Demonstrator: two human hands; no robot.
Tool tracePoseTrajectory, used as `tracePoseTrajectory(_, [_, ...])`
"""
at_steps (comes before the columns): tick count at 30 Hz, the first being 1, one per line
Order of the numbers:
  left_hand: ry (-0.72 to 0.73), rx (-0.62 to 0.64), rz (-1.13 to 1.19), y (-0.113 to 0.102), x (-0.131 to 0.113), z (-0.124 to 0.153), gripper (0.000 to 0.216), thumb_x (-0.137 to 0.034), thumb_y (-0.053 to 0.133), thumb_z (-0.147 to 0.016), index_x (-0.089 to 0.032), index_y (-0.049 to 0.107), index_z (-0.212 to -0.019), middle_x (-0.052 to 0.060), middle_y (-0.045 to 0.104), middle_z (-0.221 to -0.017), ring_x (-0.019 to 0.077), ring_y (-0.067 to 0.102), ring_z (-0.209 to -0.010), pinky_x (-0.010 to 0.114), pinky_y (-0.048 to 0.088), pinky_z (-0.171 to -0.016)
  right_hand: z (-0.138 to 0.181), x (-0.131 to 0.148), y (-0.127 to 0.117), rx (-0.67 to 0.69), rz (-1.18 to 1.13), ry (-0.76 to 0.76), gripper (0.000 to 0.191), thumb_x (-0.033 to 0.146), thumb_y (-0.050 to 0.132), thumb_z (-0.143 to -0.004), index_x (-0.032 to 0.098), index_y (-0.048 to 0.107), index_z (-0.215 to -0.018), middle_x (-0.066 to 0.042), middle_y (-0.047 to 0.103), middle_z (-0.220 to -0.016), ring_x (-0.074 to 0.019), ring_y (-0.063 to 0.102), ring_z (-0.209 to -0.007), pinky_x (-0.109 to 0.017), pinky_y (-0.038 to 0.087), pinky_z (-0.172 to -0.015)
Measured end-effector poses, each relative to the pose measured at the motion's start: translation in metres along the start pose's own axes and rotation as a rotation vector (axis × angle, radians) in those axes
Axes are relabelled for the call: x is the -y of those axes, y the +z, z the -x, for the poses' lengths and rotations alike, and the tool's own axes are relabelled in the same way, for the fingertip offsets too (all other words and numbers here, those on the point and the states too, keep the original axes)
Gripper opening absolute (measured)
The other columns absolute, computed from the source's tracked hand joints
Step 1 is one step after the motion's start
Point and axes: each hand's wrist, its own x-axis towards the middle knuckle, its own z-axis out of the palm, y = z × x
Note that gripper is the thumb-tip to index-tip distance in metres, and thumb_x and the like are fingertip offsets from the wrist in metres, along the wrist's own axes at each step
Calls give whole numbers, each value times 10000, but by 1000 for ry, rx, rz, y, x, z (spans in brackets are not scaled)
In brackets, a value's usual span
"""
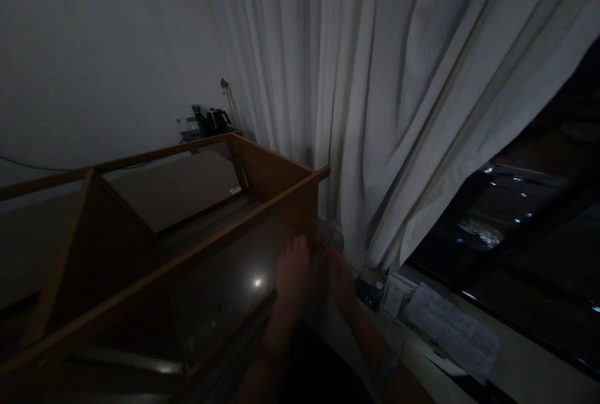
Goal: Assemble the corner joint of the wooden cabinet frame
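The room is dim and the hands show only faintly. My left hand point(294, 269) is at the near right corner of a wooden cabinet frame point(281, 197), with its fingers curled against the corner post. Close on its right is my right hand point(340, 280), its fingers drawn together beside the same post. Something small may lie between the two hands, but darkness hides it. Below the frame's top rail, a glass pane point(229, 279) reflects a bright spot of light.
Long white curtains point(365, 91) hang behind the cabinet. A black kettle point(218, 120) stands beyond its far corner. On the right, a printed paper point(450, 329) lies on a ledge beside a bottle point(375, 294), below a dark window point(529, 216).
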Motion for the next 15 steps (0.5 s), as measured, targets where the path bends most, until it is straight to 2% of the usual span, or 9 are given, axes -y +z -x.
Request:
tracePoseTrajectory(4, [-40,-34,-3,-10,4,7,270,-411,409,-899,-177,510,-987,83,589,-963,217,549,-907,317,434,-745,0,1,-2,36,-34,31,467,561,355,-917,198,578,-726,-12,592,-675,-150,522,-623,-243,427,-585])
tracePoseTrajectory(6, [-38,-75,-25,-14,5,12,243,-385,417,-900,-196,521,-1012,84,578,-1024,224,534,-945,321,437,-752,0,-1,-3,46,-60,41,459,563,366,-911,200,591,-742,-22,613,-706,-161,539,-649,-249,436,-598])
tracePoseTrajectory(9, [56,-68,-22,-13,3,17,221,-341,430,-902,-240,539,-1067,61,554,-1157,215,521,-992,312,441,-774,-1,-3,-3,59,-98,48,459,564,374,-907,197,610,-763,-32,634,-734,-170,558,-673,-259,450,-620])
tracePoseTrajectory(12, [143,-6,-30,-8,2,17,296,-305,422,-909,-314,512,-1190,34,573,-1148,211,528,-968,313,443,-764,-2,-3,-6,79,-124,61,452,566,399,-895,193,624,-776,-34,640,-737,-176,570,-681,-264,462,-628])
tracePoseTrajectory(15, [183,22,-55,-3,1,10,436,-306,429,-904,-401,395,-1328,37,580,-1118,223,526,-952,319,443,-734,-6,-3,-13,146,-107,51,434,555,415,-892,193,631,-787,-26,633,-722,-181,575,-697,-263,464,-620])
